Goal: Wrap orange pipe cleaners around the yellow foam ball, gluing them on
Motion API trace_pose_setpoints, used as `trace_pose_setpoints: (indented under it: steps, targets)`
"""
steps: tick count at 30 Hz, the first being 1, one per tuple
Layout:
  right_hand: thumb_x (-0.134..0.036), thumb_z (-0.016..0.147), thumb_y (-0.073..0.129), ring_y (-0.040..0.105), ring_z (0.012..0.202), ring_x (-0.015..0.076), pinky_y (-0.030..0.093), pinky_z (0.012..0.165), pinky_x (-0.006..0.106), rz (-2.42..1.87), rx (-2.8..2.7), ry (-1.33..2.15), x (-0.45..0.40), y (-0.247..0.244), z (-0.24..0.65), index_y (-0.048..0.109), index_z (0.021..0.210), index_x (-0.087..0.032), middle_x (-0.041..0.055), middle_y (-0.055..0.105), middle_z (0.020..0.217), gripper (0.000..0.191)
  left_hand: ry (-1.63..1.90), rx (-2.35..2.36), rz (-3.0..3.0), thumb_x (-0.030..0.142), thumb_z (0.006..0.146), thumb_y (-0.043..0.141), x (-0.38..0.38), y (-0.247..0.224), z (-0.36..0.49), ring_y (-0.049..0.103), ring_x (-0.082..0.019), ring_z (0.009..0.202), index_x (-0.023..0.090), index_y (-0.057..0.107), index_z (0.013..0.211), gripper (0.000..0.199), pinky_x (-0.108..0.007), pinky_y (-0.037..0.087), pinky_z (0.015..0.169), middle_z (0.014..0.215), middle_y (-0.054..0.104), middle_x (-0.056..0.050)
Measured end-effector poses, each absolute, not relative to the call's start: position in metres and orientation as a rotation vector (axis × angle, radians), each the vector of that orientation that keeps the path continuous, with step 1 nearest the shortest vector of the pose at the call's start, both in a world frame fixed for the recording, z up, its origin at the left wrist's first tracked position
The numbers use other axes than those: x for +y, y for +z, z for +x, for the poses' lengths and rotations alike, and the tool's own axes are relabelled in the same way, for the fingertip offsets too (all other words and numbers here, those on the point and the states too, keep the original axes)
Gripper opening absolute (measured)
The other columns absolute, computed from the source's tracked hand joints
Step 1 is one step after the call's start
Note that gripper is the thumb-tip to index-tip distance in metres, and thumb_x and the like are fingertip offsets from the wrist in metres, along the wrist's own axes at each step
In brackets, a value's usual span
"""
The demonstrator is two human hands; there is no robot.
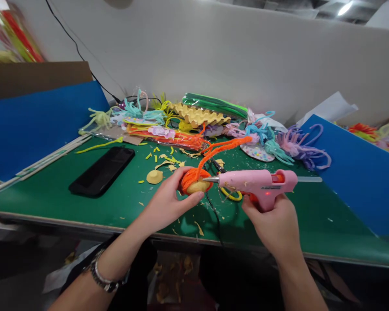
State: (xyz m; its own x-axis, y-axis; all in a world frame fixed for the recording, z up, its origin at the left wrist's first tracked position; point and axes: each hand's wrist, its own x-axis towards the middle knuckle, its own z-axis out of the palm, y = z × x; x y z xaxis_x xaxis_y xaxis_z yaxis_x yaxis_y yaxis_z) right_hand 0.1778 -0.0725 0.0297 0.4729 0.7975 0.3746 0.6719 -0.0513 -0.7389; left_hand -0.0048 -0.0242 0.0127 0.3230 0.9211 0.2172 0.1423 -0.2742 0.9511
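Note:
Between the thumb and fingers of my left hand [168,196] is a small tan cup-like piece [197,186], wrapped in orange pipe cleaner [192,176]. Loose orange pipe-cleaner ends [225,147] stick up and away to the right from it. My right hand [275,224] is wrapped around the handle of a pink hot glue gun [246,180]. Its metal nozzle points left and meets or nearly meets the rim of the wrapped piece. A clear glue stick [309,179] protrudes from the back of the gun, and a small red light glows on its side.
A black phone [102,171] lies left on the green table [116,211]. A tan cup piece [154,176] and yellow scraps sit mid-table. Behind are a tan egg carton [199,115], green pipe cleaners [214,105] and pastel bundles. Blue panels [45,125] stand at both sides.

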Motion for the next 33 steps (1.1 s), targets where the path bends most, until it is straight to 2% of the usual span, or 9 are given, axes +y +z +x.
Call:
trace_pose_setpoints:
  steps: [15,26,33]
  targets:
    - [-0.035,0.056,0.050,0.036,0.036,0.0111,0.028,0.037,0.025,-1.753,-1.406,0.104,-0.066,0.033,0.185,0.044,0.051,-0.022,-0.0024,0.043,0.042,0.016,1.061,0.951,1.721,0.029,0.075,0.061,-0.028,0.013,-0.008,0.057,-0.020,0.094,0.022,0.051,0.106,0.034,-0.027,0.044,0.080,0.103,0.062,-0.002]
    - [-0.038,0.054,0.049,0.033,0.036,0.0107,0.029,0.037,0.026,-1.794,-1.369,0.144,-0.067,0.038,0.185,0.040,0.047,-0.023,-0.0031,0.038,0.038,0.018,1.066,0.947,1.634,0.030,0.072,0.064,-0.028,0.015,-0.007,0.059,-0.020,0.091,0.022,0.055,0.104,0.035,-0.026,0.045,0.075,0.100,0.063,-0.002]
    - [-0.039,0.054,0.047,0.035,0.037,0.0119,0.030,0.039,0.026,-1.804,-1.388,0.091,-0.066,0.039,0.186,0.040,0.049,-0.024,-0.0021,0.040,0.040,0.017,1.100,0.942,1.614,0.029,0.070,0.065,-0.027,0.014,-0.009,0.059,-0.020,0.092,0.022,0.056,0.103,0.035,-0.026,0.045,0.078,0.099,0.063,-0.001]
